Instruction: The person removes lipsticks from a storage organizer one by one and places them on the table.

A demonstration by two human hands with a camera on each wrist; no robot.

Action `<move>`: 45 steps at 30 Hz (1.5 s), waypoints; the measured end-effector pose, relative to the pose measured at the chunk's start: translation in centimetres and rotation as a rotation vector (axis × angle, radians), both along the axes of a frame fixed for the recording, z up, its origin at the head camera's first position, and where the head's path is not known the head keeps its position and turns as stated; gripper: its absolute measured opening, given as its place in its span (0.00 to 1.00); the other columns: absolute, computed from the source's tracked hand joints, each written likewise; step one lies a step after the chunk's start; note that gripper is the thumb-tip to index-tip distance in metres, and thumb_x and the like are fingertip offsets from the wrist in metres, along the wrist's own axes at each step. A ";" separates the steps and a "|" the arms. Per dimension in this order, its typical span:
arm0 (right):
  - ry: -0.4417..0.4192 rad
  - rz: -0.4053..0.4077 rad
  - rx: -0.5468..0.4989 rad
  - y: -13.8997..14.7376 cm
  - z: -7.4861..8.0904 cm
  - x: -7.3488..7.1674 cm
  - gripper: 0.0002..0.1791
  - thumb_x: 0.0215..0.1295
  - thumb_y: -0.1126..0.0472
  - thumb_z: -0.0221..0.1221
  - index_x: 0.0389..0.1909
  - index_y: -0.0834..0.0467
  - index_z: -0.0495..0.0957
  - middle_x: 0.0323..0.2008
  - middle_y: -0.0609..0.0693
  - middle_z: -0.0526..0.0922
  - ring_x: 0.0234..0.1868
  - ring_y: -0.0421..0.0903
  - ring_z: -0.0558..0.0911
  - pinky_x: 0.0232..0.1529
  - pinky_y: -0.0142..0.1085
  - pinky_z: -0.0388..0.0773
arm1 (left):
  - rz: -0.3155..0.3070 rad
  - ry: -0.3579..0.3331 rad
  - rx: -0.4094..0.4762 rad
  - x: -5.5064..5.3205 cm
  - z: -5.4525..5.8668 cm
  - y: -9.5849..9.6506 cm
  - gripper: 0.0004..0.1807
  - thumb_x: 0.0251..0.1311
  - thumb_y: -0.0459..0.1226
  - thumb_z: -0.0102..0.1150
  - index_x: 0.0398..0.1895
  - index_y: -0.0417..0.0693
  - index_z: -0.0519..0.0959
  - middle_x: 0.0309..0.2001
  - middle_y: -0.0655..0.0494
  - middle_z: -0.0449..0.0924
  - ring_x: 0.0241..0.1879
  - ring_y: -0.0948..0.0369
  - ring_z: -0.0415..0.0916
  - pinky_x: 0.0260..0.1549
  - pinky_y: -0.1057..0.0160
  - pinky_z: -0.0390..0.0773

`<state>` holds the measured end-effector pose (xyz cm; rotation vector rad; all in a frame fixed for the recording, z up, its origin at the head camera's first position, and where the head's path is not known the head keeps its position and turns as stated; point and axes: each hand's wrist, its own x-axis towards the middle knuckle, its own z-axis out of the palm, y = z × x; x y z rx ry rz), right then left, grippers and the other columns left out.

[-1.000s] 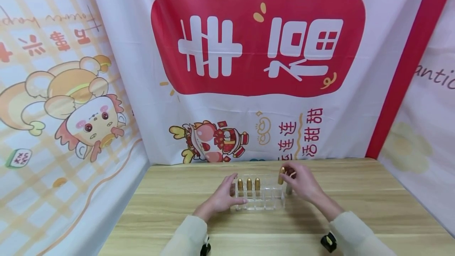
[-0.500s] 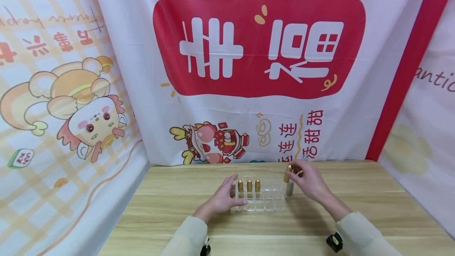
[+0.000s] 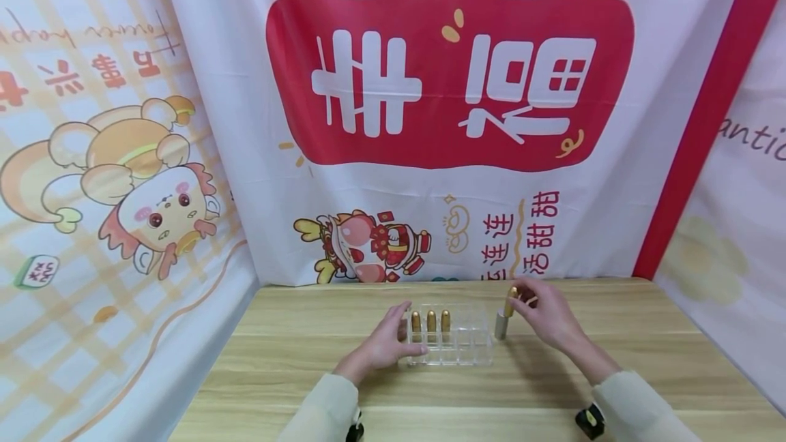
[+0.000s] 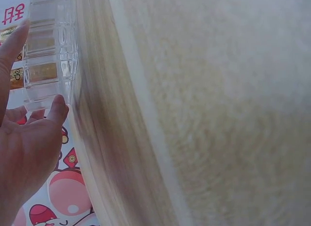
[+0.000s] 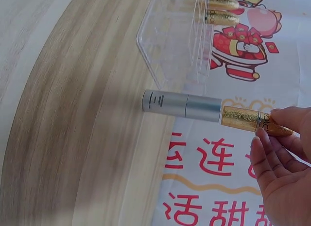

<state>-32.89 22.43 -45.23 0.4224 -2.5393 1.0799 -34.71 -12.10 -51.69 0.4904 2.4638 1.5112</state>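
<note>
My left hand [image 3: 383, 340] holds the left end of a clear plastic lipstick rack [image 3: 473, 353], thumb in front and fingers behind. Three gold bullet-shaped lipsticks [image 3: 431, 321] stand upright in its back row, towards the left. Just right of the rack, a silver cylindrical tube [image 3: 501, 326] stands upright on the table. With thumb and fingertips, my right hand [image 3: 546, 312] pinches another gold lipstick [image 5: 240, 117] by its tapered end. Its lower end is close to the silver tube's top in the right wrist view; whether they touch I cannot tell.
The wooden table [image 3: 295, 387] ends at a white printed cloth [image 3: 381, 189] hanging behind. A second printed cloth [image 3: 123, 224] hangs along the left side. The rack's other compartments, right and front, hold no lipsticks.
My right hand has moved right with the gold lipstick, from the rack's right back corner to beyond the silver tube, which shows more fully now. The left hand stays on the rack.
</note>
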 end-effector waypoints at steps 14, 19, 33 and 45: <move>-0.006 -0.059 0.010 1.4 0.0 0.0 0.08 0.66 0.68 0.66 0.44 0.63 0.83 0.34 0.51 0.84 0.35 0.45 0.81 0.35 0.31 0.84 | -0.003 0.023 0.018 0.2 0.6 0.2 0.59 0.51 0.42 0.79 0.82 0.51 0.50 0.79 0.41 0.52 0.71 0.38 0.64 0.69 0.41 0.69; -0.008 -0.058 0.016 1.5 0.0 0.1 0.07 0.65 0.68 0.66 0.43 0.62 0.83 0.34 0.50 0.83 0.35 0.44 0.81 0.35 0.31 0.84 | -0.002 0.023 -0.009 0.2 0.4 0.2 0.59 0.51 0.43 0.79 0.82 0.51 0.50 0.79 0.41 0.52 0.71 0.39 0.64 0.70 0.43 0.69; 0.014 -0.052 0.026 2.3 -0.8 0.0 0.05 0.64 0.69 0.67 0.39 0.59 0.82 0.32 0.48 0.83 0.35 0.44 0.81 0.35 0.30 0.85 | 0.001 0.011 -0.021 -0.3 -0.2 0.1 0.60 0.50 0.46 0.79 0.82 0.53 0.50 0.79 0.43 0.52 0.72 0.41 0.64 0.70 0.44 0.69; 0.059 -0.057 0.016 3.2 -1.5 0.0 0.07 0.61 0.71 0.68 0.38 0.61 0.82 0.31 0.48 0.83 0.33 0.42 0.81 0.33 0.31 0.85 | 0.003 0.008 -0.035 -0.3 -0.2 0.1 0.58 0.53 0.45 0.78 0.82 0.53 0.51 0.79 0.44 0.53 0.72 0.42 0.64 0.70 0.44 0.70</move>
